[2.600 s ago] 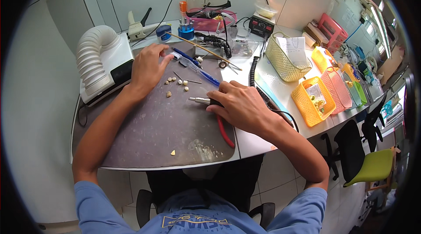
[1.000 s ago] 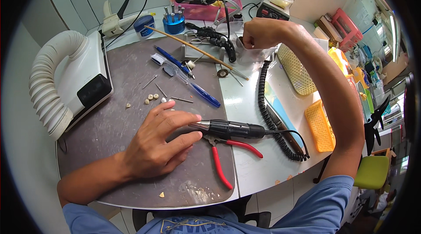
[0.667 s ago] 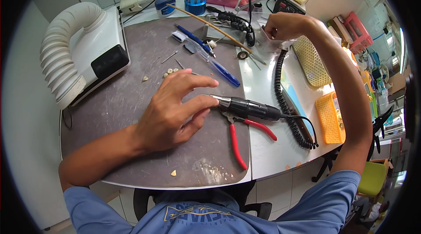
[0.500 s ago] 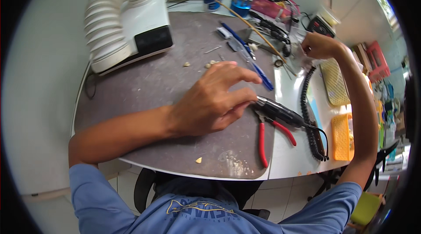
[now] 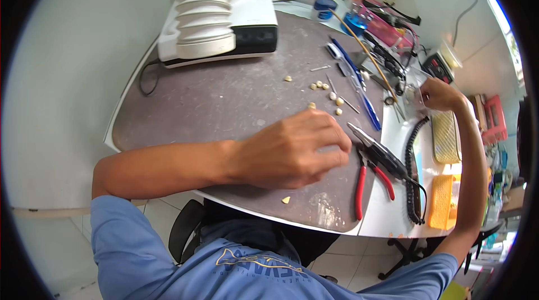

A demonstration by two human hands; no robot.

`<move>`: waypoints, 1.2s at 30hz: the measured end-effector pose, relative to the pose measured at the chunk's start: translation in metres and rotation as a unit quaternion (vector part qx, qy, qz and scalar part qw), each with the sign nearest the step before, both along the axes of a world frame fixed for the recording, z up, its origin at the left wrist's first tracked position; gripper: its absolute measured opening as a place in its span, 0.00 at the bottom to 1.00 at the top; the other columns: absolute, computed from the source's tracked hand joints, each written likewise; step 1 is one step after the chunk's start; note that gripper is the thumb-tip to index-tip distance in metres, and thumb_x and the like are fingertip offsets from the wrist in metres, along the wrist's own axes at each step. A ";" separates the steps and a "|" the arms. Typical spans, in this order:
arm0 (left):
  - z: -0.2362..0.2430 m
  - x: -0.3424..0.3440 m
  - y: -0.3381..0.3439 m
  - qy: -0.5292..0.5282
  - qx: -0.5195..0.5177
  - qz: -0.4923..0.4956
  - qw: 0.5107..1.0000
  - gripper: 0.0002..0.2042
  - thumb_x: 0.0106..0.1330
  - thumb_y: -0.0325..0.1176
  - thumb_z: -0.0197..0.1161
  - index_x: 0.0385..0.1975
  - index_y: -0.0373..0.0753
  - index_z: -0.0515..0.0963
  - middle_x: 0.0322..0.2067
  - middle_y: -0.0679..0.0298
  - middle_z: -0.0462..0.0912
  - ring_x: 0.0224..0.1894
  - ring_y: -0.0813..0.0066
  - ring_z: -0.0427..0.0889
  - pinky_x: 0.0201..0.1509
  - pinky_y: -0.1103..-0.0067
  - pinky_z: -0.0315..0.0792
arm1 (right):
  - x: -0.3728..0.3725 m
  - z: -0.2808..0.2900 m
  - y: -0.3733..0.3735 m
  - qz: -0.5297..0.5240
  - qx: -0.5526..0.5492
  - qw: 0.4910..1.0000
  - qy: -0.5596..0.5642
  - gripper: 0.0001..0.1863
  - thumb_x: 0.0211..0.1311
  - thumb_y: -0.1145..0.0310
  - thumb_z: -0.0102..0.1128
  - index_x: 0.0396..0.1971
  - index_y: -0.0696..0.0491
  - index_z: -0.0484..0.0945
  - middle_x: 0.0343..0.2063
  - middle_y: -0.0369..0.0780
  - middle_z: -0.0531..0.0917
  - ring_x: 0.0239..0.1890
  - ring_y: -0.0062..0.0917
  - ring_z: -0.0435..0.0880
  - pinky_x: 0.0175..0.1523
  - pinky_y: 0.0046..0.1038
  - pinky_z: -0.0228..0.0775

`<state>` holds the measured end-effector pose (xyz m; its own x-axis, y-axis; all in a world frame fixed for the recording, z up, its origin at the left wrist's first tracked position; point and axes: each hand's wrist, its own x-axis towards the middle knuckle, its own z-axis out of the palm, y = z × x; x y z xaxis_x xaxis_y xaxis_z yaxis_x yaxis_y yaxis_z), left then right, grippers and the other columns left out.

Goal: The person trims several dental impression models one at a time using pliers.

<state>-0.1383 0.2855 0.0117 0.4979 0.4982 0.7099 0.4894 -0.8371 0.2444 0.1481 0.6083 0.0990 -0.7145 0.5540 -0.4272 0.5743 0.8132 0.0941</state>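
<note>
My left hand (image 5: 295,151) hovers over the grey mat, its fingers curled and thumb and forefinger drawn close together. Whatever they may pinch is hidden. Just right of it lie a black handpiece (image 5: 382,151) with a metal tip and red-handled pliers (image 5: 360,190). Several small cream-coloured, tooth-like pieces (image 5: 332,96) are scattered beyond the hand. At the far right my right hand (image 5: 441,95) is closed at a clear plastic container or bag (image 5: 414,91); its fingertips are hidden. A blue pen (image 5: 370,112) and thin metal tools (image 5: 349,104) lie between the hands.
A white machine with a ribbed hose (image 5: 205,13) stands at the back left. Behind the tools are a blue-liquid bottle (image 5: 355,22) and a pink basket (image 5: 387,27). A coiled black cord (image 5: 412,171) runs beside a yellow basket (image 5: 446,137) and an orange basket (image 5: 442,201).
The view has shifted, so the table appears farther right. My left thumb and forefinger have come closer together, and the hand sits clear of the handpiece tip. My right hand stays by the clear plastic.
</note>
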 end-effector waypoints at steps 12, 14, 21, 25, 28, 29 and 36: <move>0.027 0.002 0.000 -0.153 -0.193 0.126 0.961 0.11 0.66 0.24 0.62 0.46 0.36 0.82 0.41 0.59 0.83 0.41 0.72 0.82 0.45 0.76 0.78 | -0.020 0.052 -0.117 -0.118 -0.056 0.869 0.478 0.03 0.66 0.72 0.58 0.35 0.56 0.77 0.26 0.33 0.82 0.27 0.15 0.79 0.32 0.21 0.72; 0.025 0.011 -0.001 -0.248 -0.274 0.105 0.923 0.10 0.69 0.27 0.61 0.48 0.34 0.82 0.42 0.60 0.83 0.42 0.75 0.82 0.46 0.77 0.78 | -0.049 0.023 -0.175 -0.059 -0.055 0.825 0.559 0.04 0.65 0.72 0.60 0.34 0.57 0.77 0.24 0.36 0.83 0.26 0.17 0.81 0.34 0.23 0.76; 0.005 0.006 -0.005 -0.402 -0.495 -0.005 0.771 0.11 0.72 0.36 0.62 0.46 0.35 0.84 0.44 0.64 0.85 0.46 0.81 0.82 0.51 0.80 0.77 | -0.093 -0.043 -0.270 0.027 0.050 0.794 0.605 0.07 0.61 0.71 0.63 0.31 0.58 0.76 0.25 0.45 0.84 0.26 0.39 0.85 0.30 0.35 0.75; 0.002 0.010 -0.008 -0.442 -0.495 -0.022 0.748 0.10 0.73 0.36 0.62 0.44 0.38 0.84 0.41 0.66 0.85 0.46 0.81 0.82 0.55 0.79 0.76 | -0.095 -0.055 -0.280 0.029 0.104 0.790 0.603 0.05 0.60 0.72 0.64 0.30 0.56 0.76 0.25 0.42 0.81 0.27 0.38 0.84 0.30 0.35 0.75; 0.003 0.008 -0.013 -0.491 -0.514 -0.003 0.704 0.09 0.73 0.35 0.61 0.43 0.37 0.83 0.41 0.66 0.84 0.45 0.80 0.82 0.56 0.80 0.75 | -0.096 -0.062 -0.280 0.053 0.109 0.788 0.603 0.06 0.58 0.72 0.65 0.32 0.55 0.78 0.26 0.40 0.81 0.28 0.35 0.84 0.30 0.35 0.75; 0.005 0.013 -0.006 -0.495 -0.514 -0.016 0.700 0.09 0.73 0.35 0.61 0.43 0.36 0.82 0.41 0.66 0.84 0.45 0.80 0.82 0.57 0.79 0.75 | -0.091 -0.059 -0.275 0.061 0.129 0.795 0.590 0.07 0.58 0.71 0.65 0.35 0.55 0.80 0.27 0.40 0.82 0.29 0.35 0.84 0.31 0.34 0.76; 0.011 0.007 0.002 -0.497 -0.479 0.004 0.723 0.12 0.73 0.33 0.61 0.50 0.34 0.77 0.41 0.60 0.83 0.43 0.77 0.84 0.53 0.81 0.79 | -0.032 -0.045 -0.261 -0.097 0.200 0.881 0.419 0.18 0.63 0.59 0.67 0.47 0.55 0.83 0.38 0.43 0.85 0.39 0.37 0.85 0.46 0.35 0.75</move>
